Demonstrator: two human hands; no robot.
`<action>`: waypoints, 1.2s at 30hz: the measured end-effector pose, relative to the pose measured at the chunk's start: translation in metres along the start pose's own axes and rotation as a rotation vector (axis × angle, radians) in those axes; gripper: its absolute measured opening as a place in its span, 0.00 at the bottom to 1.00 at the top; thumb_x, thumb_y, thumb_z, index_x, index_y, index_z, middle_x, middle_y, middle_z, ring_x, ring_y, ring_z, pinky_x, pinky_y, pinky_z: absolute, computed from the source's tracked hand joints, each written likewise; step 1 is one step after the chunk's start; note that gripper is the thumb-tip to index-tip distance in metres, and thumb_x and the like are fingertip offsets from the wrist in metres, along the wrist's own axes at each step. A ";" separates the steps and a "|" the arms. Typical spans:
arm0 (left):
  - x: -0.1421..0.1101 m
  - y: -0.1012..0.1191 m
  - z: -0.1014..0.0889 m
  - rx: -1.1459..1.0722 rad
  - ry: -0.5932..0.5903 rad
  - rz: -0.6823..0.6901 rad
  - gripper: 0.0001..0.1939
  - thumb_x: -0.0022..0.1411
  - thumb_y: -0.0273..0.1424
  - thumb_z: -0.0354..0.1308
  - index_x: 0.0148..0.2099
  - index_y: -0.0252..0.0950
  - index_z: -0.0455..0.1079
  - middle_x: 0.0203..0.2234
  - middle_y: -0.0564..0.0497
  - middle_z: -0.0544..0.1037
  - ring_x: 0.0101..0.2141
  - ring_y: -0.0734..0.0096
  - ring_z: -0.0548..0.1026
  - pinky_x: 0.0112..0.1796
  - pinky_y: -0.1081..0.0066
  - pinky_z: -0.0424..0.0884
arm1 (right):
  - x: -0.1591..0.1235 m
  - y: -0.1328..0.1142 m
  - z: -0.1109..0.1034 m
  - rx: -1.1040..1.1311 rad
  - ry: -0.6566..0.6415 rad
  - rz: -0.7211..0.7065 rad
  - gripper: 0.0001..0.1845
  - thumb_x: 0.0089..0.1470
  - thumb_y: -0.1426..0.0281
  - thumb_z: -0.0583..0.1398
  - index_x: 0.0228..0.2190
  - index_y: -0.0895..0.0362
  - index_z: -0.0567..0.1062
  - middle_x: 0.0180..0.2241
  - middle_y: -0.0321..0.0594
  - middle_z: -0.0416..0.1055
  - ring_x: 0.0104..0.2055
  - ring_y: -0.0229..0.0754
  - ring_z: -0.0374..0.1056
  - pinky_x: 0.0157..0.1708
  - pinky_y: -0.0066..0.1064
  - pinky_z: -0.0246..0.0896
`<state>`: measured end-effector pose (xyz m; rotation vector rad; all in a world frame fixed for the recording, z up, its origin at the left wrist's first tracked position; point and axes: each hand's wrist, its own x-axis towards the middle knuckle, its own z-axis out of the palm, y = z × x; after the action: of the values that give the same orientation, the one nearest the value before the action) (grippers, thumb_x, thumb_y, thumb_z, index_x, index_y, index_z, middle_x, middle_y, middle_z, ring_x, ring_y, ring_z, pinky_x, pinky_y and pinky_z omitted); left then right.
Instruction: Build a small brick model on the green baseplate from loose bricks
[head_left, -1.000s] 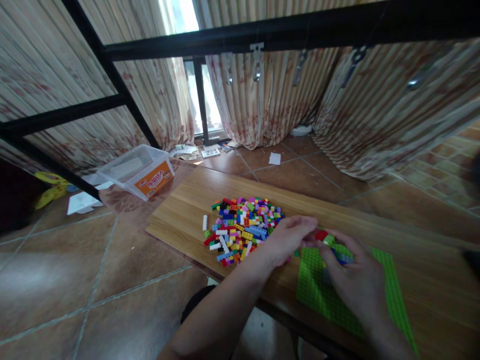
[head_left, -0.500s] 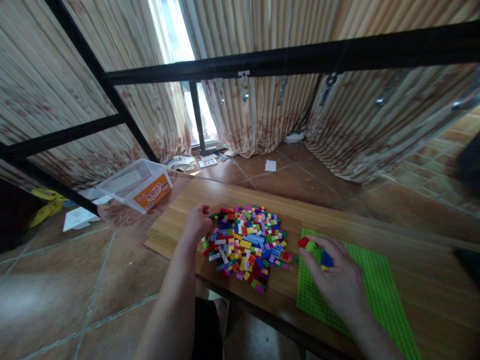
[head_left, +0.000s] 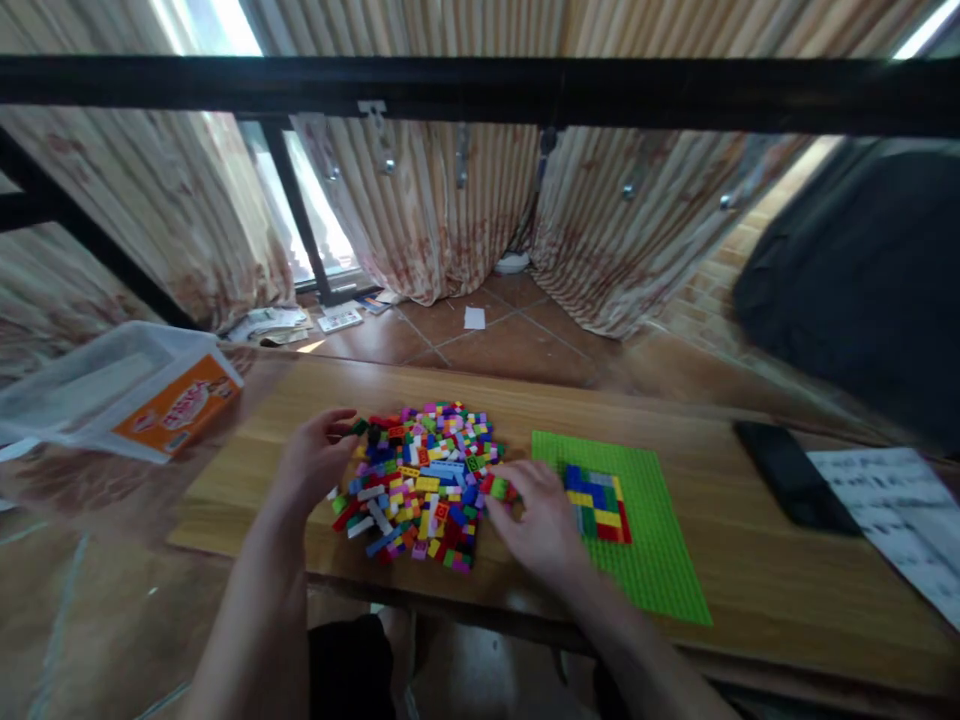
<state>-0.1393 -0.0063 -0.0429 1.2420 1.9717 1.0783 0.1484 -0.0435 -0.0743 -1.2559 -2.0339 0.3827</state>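
A green studded baseplate [head_left: 652, 545] lies flat on a wooden counter [head_left: 750, 590]. On the baseplate, towards its left side, sits a low block of assembled bricks [head_left: 596, 505] in blue, yellow, green, red and grey. To the left of the baseplate is a loose pile of mixed toy bricks [head_left: 424, 485].

The left hand [head_left: 304, 465] is at the pile's far side from the baseplate. Its grip is narrow, fingertips at a dark green brick [head_left: 360, 427]; whether they pinch it or only touch it, I cannot tell. The right hand [head_left: 547, 525] is just left of the assembled block, partly over the baseplate's left edge, its grip closed on a small red and lime-green brick piece [head_left: 499, 487].

For good handling, the dark green brick is best taken by two opposite sides and lifted straight up, so its neighbours are not dragged along. The right grip should be firm but light, on the sides of its piece, with studs and underside left free. That wrist seems best held a little above the baseplate, since a low sleeve of forearm or palm could nudge the assembled block. Bricks packed this tightly could cling or tumble if raked, so a slow, single pick looks safest.
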 end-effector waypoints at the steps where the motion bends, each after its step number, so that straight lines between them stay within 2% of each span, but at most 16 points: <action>1: -0.002 0.005 0.003 -0.079 -0.026 0.005 0.25 0.44 0.31 0.63 0.48 0.32 0.73 0.29 0.50 0.77 0.29 0.68 0.74 0.30 0.71 0.67 | 0.000 -0.003 0.005 -0.014 -0.028 -0.014 0.10 0.54 0.72 0.60 0.40 0.54 0.75 0.38 0.41 0.75 0.42 0.48 0.68 0.46 0.42 0.62; 4: -0.013 0.023 0.016 -0.261 -0.120 -0.026 0.25 0.41 0.33 0.65 0.45 0.33 0.74 0.27 0.53 0.77 0.27 0.70 0.72 0.30 0.72 0.67 | -0.001 -0.009 0.017 -0.032 -0.078 -0.030 0.13 0.53 0.72 0.61 0.42 0.56 0.75 0.40 0.43 0.75 0.44 0.48 0.67 0.46 0.41 0.61; 8: -0.029 0.042 0.033 -0.416 -0.285 -0.063 0.21 0.42 0.34 0.66 0.41 0.34 0.75 0.31 0.51 0.79 0.28 0.70 0.73 0.30 0.72 0.68 | -0.001 -0.007 0.018 -0.029 -0.114 -0.010 0.14 0.53 0.73 0.61 0.43 0.56 0.75 0.42 0.43 0.74 0.45 0.48 0.66 0.47 0.41 0.60; 13: -0.032 0.039 0.055 -0.561 -0.379 -0.076 0.14 0.44 0.30 0.67 0.37 0.33 0.77 0.27 0.53 0.78 0.27 0.75 0.72 0.30 0.75 0.68 | -0.001 -0.005 0.014 -0.018 -0.148 0.026 0.14 0.54 0.72 0.62 0.44 0.55 0.74 0.42 0.43 0.74 0.45 0.48 0.66 0.47 0.42 0.60; 19: -0.039 0.042 0.072 -0.746 -0.511 -0.209 0.16 0.46 0.27 0.68 0.40 0.32 0.77 0.26 0.52 0.77 0.26 0.77 0.73 0.31 0.76 0.69 | -0.001 -0.003 0.012 -0.022 -0.141 0.032 0.15 0.54 0.70 0.63 0.45 0.56 0.74 0.40 0.43 0.75 0.42 0.49 0.67 0.45 0.43 0.62; 23: -0.045 0.046 0.081 -0.788 -0.583 -0.261 0.15 0.50 0.28 0.67 0.43 0.31 0.76 0.24 0.51 0.76 0.25 0.76 0.73 0.29 0.76 0.69 | 0.002 0.001 0.007 0.056 -0.041 0.092 0.18 0.55 0.69 0.62 0.48 0.57 0.73 0.40 0.44 0.76 0.41 0.47 0.69 0.45 0.40 0.64; 28: -0.051 0.050 0.093 -0.752 -0.662 -0.253 0.17 0.52 0.32 0.67 0.44 0.31 0.75 0.24 0.51 0.77 0.24 0.75 0.74 0.28 0.76 0.69 | 0.006 0.003 -0.004 0.205 0.076 0.208 0.18 0.56 0.66 0.61 0.49 0.55 0.72 0.40 0.41 0.76 0.36 0.42 0.71 0.40 0.35 0.67; 36: -0.064 0.057 0.113 -0.640 -0.769 -0.182 0.18 0.53 0.38 0.67 0.43 0.33 0.74 0.26 0.50 0.78 0.26 0.72 0.75 0.31 0.72 0.71 | 0.007 0.003 -0.012 0.227 0.165 0.218 0.16 0.58 0.67 0.58 0.46 0.59 0.73 0.39 0.45 0.76 0.36 0.41 0.71 0.38 0.33 0.67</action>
<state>0.0023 -0.0137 -0.0501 0.8983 1.0183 0.8520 0.1572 -0.0377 -0.0646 -1.3232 -1.6705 0.5756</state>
